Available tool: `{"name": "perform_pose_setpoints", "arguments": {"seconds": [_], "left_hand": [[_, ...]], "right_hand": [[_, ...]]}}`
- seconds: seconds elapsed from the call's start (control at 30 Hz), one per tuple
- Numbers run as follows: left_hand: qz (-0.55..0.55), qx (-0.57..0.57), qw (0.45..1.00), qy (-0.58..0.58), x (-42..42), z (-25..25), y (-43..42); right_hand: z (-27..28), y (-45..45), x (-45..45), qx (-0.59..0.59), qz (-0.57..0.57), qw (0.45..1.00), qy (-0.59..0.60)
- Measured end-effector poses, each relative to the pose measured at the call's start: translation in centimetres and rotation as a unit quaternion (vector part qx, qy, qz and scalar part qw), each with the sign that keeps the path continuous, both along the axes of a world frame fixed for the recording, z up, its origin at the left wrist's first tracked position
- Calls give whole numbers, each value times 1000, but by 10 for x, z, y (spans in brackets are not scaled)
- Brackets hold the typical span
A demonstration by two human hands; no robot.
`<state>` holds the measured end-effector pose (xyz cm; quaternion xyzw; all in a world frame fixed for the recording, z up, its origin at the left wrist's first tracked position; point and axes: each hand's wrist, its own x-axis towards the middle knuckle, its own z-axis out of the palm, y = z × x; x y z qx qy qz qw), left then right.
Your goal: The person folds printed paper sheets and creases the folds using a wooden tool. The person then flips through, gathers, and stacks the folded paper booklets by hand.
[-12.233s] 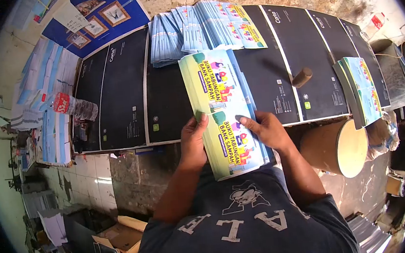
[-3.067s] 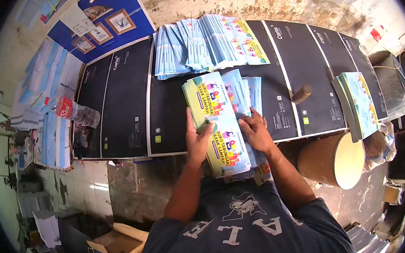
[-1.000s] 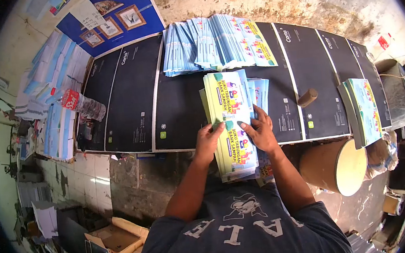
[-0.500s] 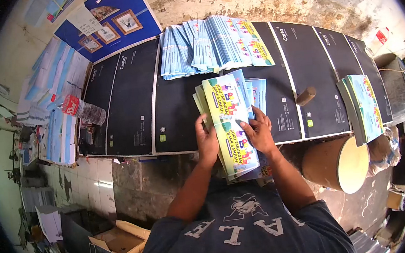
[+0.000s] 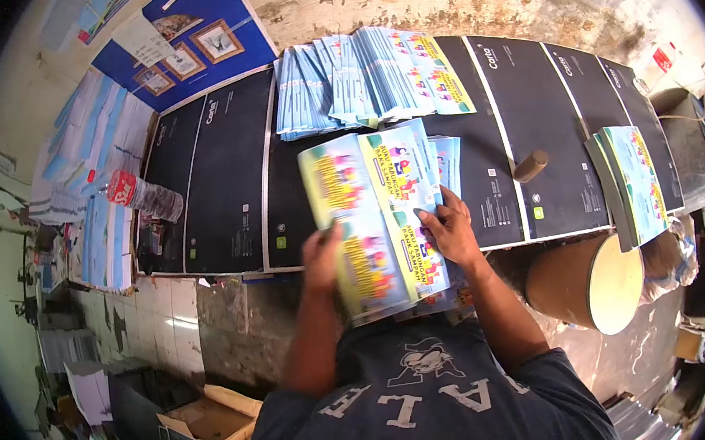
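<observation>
My right hand (image 5: 452,232) grips the right edge of a printed booklet (image 5: 389,175), its thumb on the cover, which reads "Buku Tabungan Bank Sampah". To its left, my left hand (image 5: 322,260), blurred by motion, holds the left edge of a second printed booklet (image 5: 335,167) with a similar cover. Side by side, the two lie at a slight tilt in front of my chest, over the near table edge. More booklets (image 5: 448,157) show behind the right one. My left fingertips are partly smeared.
Fanned rows of booklets (image 5: 357,77) lie at the back of the black table (image 5: 314,160). A wooden cylinder (image 5: 531,166) and another booklet stack (image 5: 636,183) are to the right. A plastic bottle (image 5: 149,196) lies left, near piled papers (image 5: 94,142). A round drum (image 5: 572,280) stands below right.
My left hand has moved left, carrying a booklet out from the stack so its cover now shows beside the other. My right hand has hardly moved.
</observation>
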<state>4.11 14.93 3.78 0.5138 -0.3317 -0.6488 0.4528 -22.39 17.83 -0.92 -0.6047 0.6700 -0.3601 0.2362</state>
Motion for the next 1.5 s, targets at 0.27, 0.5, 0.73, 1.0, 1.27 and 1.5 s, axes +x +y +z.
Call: {"name": "perform_pose_setpoints", "arguments": {"seconds": [0.27, 0.5, 0.73, 1.0, 1.27, 1.5], "left_hand": [[-53, -59, 996, -29, -42, -26, -7], [12, -42, 998, 54, 24, 4, -14], [-59, -58, 996, -20, -50, -23, -5], [4, -59, 998, 24, 10, -27, -16], [-35, -93, 994, 43, 30, -26, -23], [-19, -152, 988, 26, -1, -29, -24]], "right_hand": [[21, 3, 11, 21, 4, 998, 57], [-7, 0, -7, 48, -1, 992, -117], [20, 3, 3, 53, 7, 999, 8], [16, 2, -1, 54, 7, 998, -35], [21, 2, -3, 56, 17, 997, -42], [12, 0, -2, 70, -2, 998, -2]]}}
